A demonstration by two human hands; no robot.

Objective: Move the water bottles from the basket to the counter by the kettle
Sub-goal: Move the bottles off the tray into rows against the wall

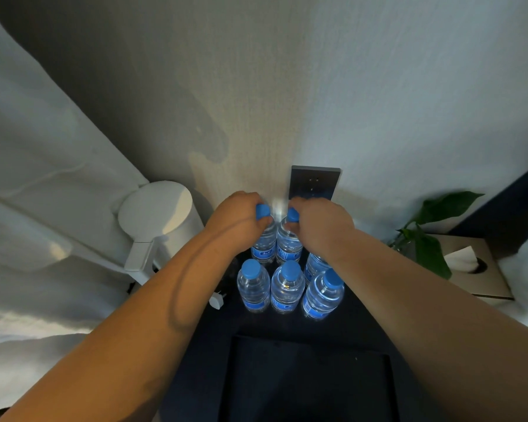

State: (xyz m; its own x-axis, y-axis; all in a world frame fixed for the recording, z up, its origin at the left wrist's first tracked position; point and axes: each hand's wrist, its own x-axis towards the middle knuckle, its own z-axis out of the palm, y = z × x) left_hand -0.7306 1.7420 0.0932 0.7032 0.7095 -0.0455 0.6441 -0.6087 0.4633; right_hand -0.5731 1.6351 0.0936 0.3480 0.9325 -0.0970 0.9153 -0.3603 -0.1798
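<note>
Several clear water bottles with blue caps stand on the dark counter to the right of a white kettle. My left hand grips the cap of the back left bottle. My right hand grips the cap of the back middle bottle. Both of those bottles stand upright against the wall. Three bottles form the front row: left, middle, right. Another bottle is partly hidden under my right forearm. The basket is out of view.
A dark socket plate is on the wall behind the bottles. A white plug lies by the kettle's base. A green plant and a tissue box stand at the right. A dark recessed tray lies near me.
</note>
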